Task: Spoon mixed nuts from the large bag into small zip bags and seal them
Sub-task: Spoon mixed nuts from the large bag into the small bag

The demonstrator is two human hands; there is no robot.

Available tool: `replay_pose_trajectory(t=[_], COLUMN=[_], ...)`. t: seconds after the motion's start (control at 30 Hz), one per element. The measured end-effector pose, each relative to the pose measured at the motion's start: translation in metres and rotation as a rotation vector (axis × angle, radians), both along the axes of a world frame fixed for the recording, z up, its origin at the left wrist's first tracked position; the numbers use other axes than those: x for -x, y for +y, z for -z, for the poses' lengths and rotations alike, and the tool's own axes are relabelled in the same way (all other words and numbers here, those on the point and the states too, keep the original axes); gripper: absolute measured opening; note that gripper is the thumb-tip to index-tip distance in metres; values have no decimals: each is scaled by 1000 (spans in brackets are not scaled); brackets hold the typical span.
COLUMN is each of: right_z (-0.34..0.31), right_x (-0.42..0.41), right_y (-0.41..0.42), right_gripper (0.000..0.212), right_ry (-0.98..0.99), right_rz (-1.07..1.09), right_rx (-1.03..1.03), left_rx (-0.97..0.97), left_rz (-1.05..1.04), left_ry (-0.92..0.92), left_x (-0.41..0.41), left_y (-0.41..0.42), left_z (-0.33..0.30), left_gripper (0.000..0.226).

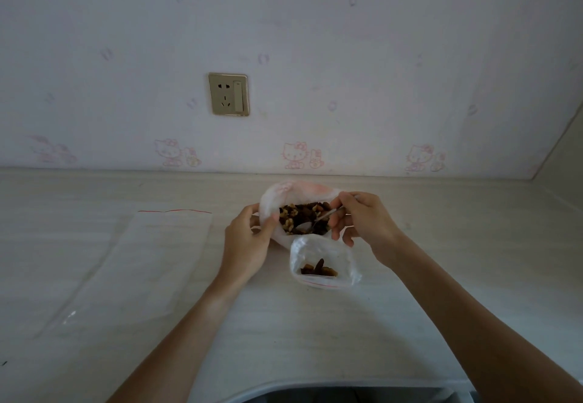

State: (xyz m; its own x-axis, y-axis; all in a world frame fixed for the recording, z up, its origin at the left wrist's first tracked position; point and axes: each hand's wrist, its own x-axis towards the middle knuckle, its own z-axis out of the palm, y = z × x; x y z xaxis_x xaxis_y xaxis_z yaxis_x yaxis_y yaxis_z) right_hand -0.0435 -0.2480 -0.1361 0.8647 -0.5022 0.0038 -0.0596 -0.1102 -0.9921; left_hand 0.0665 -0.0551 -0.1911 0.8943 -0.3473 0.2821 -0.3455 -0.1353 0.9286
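The left hand [249, 238] grips the big bag's [285, 196] rim; the right hand [359, 216] pinches a spoon [310, 224] dipped in the nuts [299, 213], just behind the open small bag [325, 259].

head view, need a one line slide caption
Left hand holds the large bag open; right hand dips a spoon into the nuts.

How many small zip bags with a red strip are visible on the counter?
2: one open clear small zip bag holding some nuts, near the right hand; one flat empty clear zip bag, lying left. More may be hidden.

wall socket [228, 94] on cartoon wallpaper [378, 55] above pale counter [284, 323].
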Motion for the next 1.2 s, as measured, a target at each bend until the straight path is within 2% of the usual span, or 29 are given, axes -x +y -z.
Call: replay_pose_trajectory(t=[0.1, 0.33, 0.63, 0.87, 1.1, 1.2], right_z=[0, 11, 19, 18, 14, 6], right_x=[-1, 2, 4, 0, 6, 13], right_y=[1, 1, 2, 5, 3, -2], right_gripper=[34, 33, 32, 33, 33, 31], right_ry=[16, 45, 5, -15, -50, -100], right_rz=[-3, 35, 80, 52, 52, 51], right_rx=[-14, -191, -357, -284, -323, -347], left_rx=[35, 86, 161, 149, 110, 27], left_rz=[49, 90, 103, 121, 107, 75], left_ry=[51, 122, 210, 201, 193, 146], left_x=[0, 1, 4, 3, 1, 0], left_y=[0, -1, 0, 4, 9, 12], left_z=[-1, -1, -4, -5, -6, -8], left_gripper=[18, 26, 27, 28, 36, 44])
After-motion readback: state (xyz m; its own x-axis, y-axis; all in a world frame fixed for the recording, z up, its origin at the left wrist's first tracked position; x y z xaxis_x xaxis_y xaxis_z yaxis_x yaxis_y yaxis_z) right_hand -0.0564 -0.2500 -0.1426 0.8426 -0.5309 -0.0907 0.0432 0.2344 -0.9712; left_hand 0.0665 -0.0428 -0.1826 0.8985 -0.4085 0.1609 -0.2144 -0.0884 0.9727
